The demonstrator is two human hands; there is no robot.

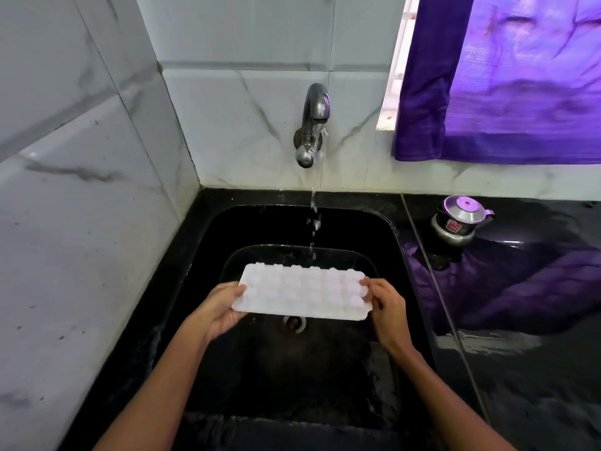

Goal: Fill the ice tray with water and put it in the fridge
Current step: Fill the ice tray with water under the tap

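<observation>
A white ice tray (302,292) with several small compartments is held level over the black sink (208,242). My left hand (221,310) grips its left end and my right hand (388,305) grips its right end. A metal tap (314,122) on the tiled wall is running. A thin stream of water (313,219) falls onto the far edge of the tray, right of its middle. The sink drain (294,323) shows just below the tray's near edge.
A small steel pot with a lid (457,221) stands on the glossy black counter (536,369) to the right of the sink. A purple curtain (507,76) hangs over the window at the upper right. Marble-patterned tiles cover the left and back walls.
</observation>
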